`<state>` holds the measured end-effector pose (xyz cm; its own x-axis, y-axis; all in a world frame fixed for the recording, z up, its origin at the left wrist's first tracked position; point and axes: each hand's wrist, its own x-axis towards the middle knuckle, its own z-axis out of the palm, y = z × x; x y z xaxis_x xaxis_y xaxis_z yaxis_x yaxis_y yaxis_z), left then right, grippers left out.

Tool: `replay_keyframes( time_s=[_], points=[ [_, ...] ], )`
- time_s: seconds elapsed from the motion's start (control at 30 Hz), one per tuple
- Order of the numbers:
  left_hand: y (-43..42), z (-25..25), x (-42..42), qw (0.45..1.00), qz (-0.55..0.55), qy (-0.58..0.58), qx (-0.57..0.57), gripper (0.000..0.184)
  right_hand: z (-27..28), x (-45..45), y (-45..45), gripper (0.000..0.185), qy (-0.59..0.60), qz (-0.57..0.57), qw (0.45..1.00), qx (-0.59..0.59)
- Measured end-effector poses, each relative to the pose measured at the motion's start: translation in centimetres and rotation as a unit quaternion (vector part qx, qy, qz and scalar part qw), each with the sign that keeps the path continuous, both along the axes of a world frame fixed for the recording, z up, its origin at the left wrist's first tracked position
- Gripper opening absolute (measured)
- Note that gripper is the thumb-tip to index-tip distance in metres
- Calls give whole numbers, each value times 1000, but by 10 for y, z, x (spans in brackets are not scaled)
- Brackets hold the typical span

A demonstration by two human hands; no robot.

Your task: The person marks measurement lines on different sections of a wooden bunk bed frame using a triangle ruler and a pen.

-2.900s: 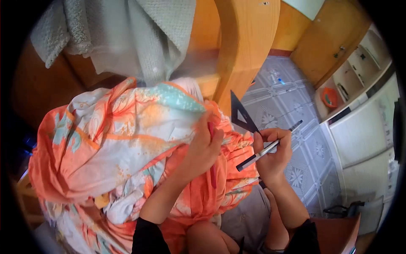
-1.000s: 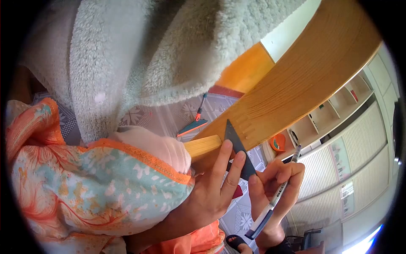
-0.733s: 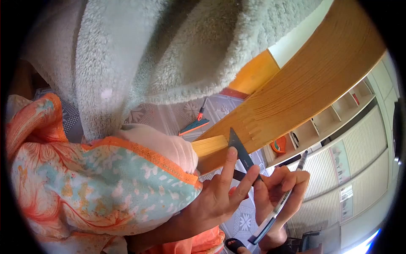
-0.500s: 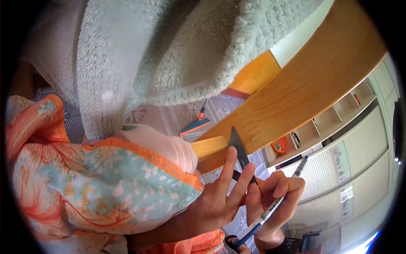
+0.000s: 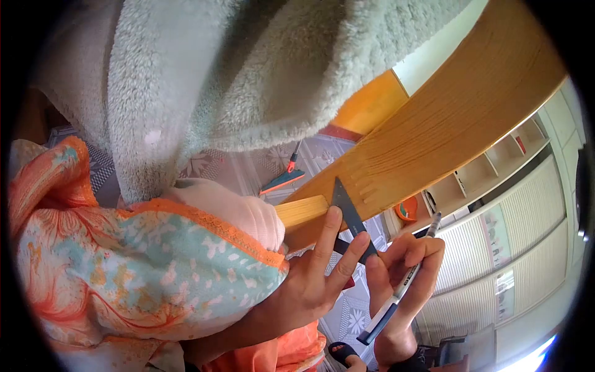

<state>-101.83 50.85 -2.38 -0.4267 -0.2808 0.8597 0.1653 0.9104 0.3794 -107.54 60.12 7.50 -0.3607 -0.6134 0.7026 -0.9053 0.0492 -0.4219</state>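
A black set square [image 5: 351,214] lies against a wooden strip [image 5: 302,212] where it meets a broad curved wooden board [image 5: 427,146]. My left hand [image 5: 310,282] presses it with two fingers extended along its side; part of the grip underneath is hidden. Close beside it, my right hand [image 5: 409,270] holds a white-and-blue pen [image 5: 403,286] slanted between its fingers. The right thumb appears to touch the lower end of the set square. One pen end points down-left, the other up-right past the knuckles.
Grey fuzzy cloth [image 5: 167,87] hangs across the top. Floral fabric with orange trim [image 5: 167,273] fills the lower left. A broom or squeegee head [image 5: 282,180] rests on the patterned floor. Beyond the board stand white shelves [image 5: 477,177]. A foot in a dark slipper [image 5: 341,352] shows below.
The pen has turned a little steeper in my right hand, its lower end moving up and right. The view has shifted slightly. The set square stays against the wood.
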Motion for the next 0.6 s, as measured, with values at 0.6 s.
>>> replay_keyframes(
  time_s=[0.6],
  points=[
    [-9, 8, 8, 999, 35, -4, -40, 63, 9, 5, 4, 40, -101, 26, 994, -19]
  ],
)
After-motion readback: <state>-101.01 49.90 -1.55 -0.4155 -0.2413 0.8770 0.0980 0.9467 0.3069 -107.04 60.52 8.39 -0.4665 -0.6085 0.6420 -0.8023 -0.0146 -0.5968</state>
